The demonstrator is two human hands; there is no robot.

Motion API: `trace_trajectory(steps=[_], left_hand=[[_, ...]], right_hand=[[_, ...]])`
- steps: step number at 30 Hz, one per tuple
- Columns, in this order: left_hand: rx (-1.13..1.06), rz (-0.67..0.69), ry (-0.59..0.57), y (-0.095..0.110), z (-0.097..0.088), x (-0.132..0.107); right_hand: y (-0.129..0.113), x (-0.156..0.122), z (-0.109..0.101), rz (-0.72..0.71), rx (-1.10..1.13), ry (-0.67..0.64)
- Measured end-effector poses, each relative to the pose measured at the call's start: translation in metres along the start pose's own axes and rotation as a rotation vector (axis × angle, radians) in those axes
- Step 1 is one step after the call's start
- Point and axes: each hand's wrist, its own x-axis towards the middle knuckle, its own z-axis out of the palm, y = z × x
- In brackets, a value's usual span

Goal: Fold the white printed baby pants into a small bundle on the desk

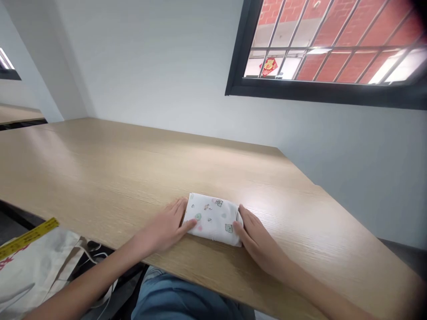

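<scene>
A white folded cloth (213, 219) printed with small green, pink and grey cartoon figures lies on the wooden table, near its front edge. It is folded into a flat, thick rectangle. At its left end is my left hand (171, 224), thumb on the top face and fingers along the side. My right hand (256, 235) grips the opposite end the same way, with its thumb over the corner. Both hands hold the cloth between them. The undersides of the fingers are partly hidden.
The light wooden table (133, 164) reaches back to a pale wall (150, 62). A dark-framed barred window (320, 95) is at upper right. Left of my legs stands a cream bag (36, 262) with a yellow strip (30, 238) and white cords (90, 255).
</scene>
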Motion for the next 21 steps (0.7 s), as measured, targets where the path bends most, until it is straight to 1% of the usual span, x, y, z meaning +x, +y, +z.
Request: trace_trajectory(steps=[2,4,5,8,10,12,14,16,18,19,21], left_hand=[[-0.092,-0.051,-0.001,-0.001,-0.012,0.003],[-0.17,-0.081,0.004,0.002,-0.021,0.016],[-0.201,-0.075,-0.001,0.003,-0.023,0.024],[-0.254,-0.031,-0.045,0.007,-0.022,0.045],[-0.26,-0.044,-0.045,0.007,-0.016,0.047],[-0.26,-0.082,-0.009,0.007,-0.008,0.035],[-0.257,-0.129,0.032,0.01,0.0,0.014],[-0.262,-0.175,0.046,0.018,0.007,-0.01],[-0.284,-0.204,0.033,0.027,0.01,-0.03],[-0.305,-0.207,0.019,0.03,0.01,-0.037],[-0.35,-0.206,0.003,0.033,0.009,-0.043]], right_hand=[[-0.004,-0.012,-0.006,0.063,0.239,0.025],[-0.012,-0.023,-0.004,0.121,0.445,0.06],[-0.016,-0.027,0.0,0.139,0.512,0.076],[-0.024,-0.029,0.014,0.149,0.572,0.096],[-0.022,-0.02,0.021,0.163,0.539,0.118],[-0.017,-0.004,0.024,0.183,0.483,0.164],[-0.009,0.016,0.024,0.179,0.486,0.192],[-0.003,0.038,0.024,0.153,0.568,0.162],[0.002,0.057,0.025,0.131,0.616,0.111],[0.004,0.064,0.026,0.127,0.608,0.092],[0.005,0.07,0.028,0.124,0.55,0.086]])
